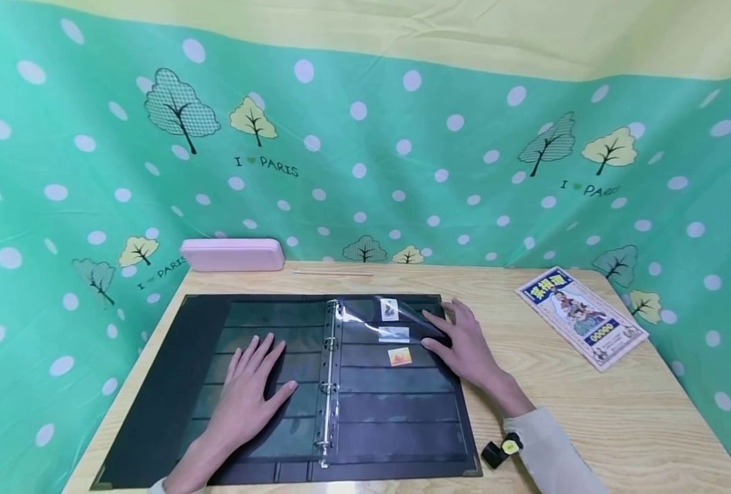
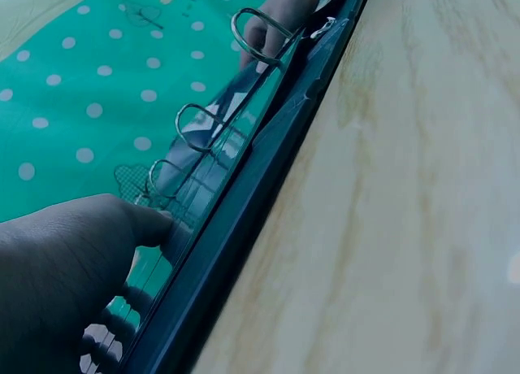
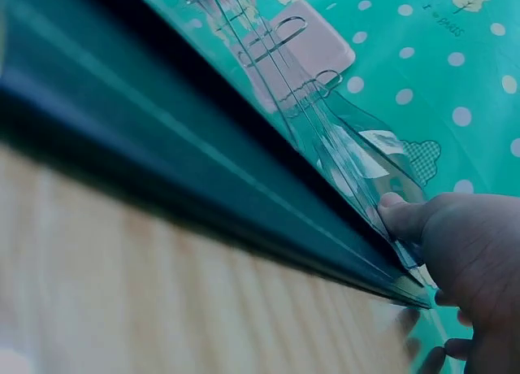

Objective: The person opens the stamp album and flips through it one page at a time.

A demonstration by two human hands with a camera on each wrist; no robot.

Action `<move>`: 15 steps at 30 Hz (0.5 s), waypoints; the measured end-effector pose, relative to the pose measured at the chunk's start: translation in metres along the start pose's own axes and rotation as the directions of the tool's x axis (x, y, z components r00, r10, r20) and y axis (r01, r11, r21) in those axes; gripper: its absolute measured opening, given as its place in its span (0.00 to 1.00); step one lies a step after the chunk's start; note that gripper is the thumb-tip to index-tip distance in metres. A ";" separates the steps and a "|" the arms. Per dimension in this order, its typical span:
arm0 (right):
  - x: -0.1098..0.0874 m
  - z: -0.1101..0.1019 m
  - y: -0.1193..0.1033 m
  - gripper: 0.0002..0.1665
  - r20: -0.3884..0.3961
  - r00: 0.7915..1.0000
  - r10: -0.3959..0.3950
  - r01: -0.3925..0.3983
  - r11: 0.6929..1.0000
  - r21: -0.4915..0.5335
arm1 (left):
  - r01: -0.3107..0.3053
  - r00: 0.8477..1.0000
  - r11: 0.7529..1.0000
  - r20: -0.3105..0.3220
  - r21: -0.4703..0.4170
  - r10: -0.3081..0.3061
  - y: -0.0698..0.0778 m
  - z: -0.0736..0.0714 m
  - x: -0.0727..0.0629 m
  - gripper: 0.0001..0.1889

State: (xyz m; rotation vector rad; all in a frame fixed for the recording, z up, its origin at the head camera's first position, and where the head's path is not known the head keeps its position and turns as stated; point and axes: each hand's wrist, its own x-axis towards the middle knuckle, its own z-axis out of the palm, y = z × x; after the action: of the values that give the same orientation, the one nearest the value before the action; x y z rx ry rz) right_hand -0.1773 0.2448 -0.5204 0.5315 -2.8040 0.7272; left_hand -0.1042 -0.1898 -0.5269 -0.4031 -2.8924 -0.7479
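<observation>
Near the table's front edge, a ring-bound stamp album is spread, its left page touched by the splayed left hand, nothing gripped. The right page, probably light and slippery, is best taken by its outer edge, where the right hand's fingers are parted; pinching cannot be confirmed.

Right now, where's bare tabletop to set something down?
Free: tabletop right of the right sleeve, nearer than the leaflet; far strip between stick and leaflet. Crowded: the binder, left hand and right hand on it; far-left corner, pink case.
</observation>
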 end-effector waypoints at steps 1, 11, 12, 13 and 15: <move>0.000 0.000 0.000 0.38 -0.015 1.000 -0.010 0.010 1.000 0.004 | -0.003 1.000 1.000 -0.003 0.000 0.003 0.000 0.000 0.000 0.43; 0.000 0.004 0.002 0.45 -0.042 0.997 -0.057 0.058 0.998 0.005 | 0.001 1.000 1.000 0.000 0.008 -0.001 0.000 0.001 0.001 0.43; 0.000 0.004 0.002 0.46 -0.037 0.998 -0.055 0.055 0.998 0.010 | 0.002 1.000 1.000 0.000 0.009 -0.002 0.000 0.001 0.001 0.43; 0.000 0.004 0.001 0.47 -0.035 0.998 -0.050 0.050 0.999 0.020 | 0.003 1.000 1.000 0.001 0.009 -0.003 0.000 0.001 0.001 0.43; 0.000 0.004 0.000 0.49 -0.035 0.999 -0.033 0.035 0.998 0.054 | 0.004 1.000 1.000 0.002 0.009 -0.004 0.001 0.001 0.001 0.43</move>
State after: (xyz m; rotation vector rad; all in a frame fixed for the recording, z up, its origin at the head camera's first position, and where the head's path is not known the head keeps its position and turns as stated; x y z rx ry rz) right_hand -0.1778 0.2431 -0.5237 0.5693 -2.7443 0.8002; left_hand -0.1053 -0.1886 -0.5272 -0.3975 -2.8976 -0.7354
